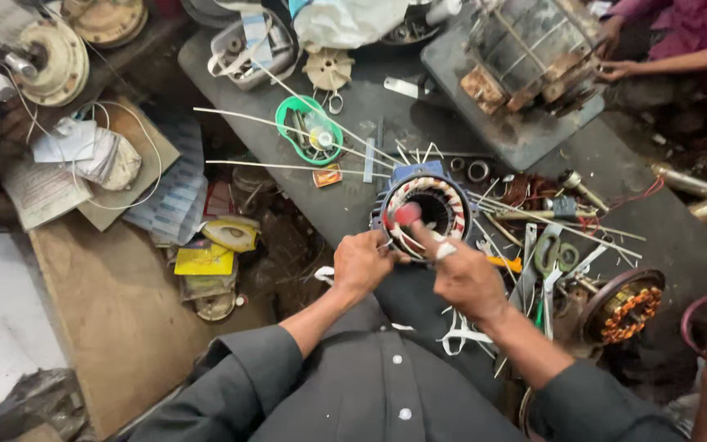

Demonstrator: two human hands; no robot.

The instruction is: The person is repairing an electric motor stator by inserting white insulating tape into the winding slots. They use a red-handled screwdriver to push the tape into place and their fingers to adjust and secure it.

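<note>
Both hands work at one motor stator (425, 209) that sits near the front edge of the dark surface (353, 123). The left hand (360, 263) has its fingers curled against the stator's blue housing; the right hand (466, 278) pinches a thin white strip into the bore. It looks heavy and rigid, best gripped by the metal shell — the striped copper windings seem easily nicked. Left of the surface lie a flat yellow packet (204, 260) and a printed paper sheet (41, 192) — beyond the stator, a green ring (310, 131).
</note>
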